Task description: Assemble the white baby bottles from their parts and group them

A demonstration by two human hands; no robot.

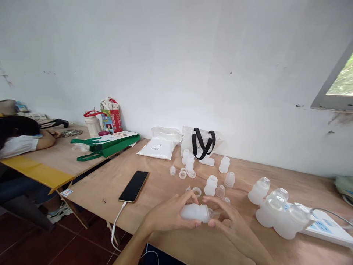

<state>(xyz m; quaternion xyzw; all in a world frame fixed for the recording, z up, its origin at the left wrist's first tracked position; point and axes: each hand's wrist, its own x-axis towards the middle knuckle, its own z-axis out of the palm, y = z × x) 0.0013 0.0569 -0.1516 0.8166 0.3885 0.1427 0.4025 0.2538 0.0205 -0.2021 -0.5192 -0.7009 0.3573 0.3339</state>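
A small frosted baby bottle lies sideways between my hands, low over the table's front. My left hand is closed around its body. At the other end, my right hand has thumb and fingers closed about the clear nipple and collar. Just behind stand an uncapped bottle, a collar ring and a clear cap. Farther back are more bottle bodies, rings and a nipple. To the right, several capped bottles stand close together.
A phone with a white cable lies left on the wooden table. Against the wall are a white plastic package and a black-handled bag. A white box sits right. Another person's arm rests on the neighbouring table.
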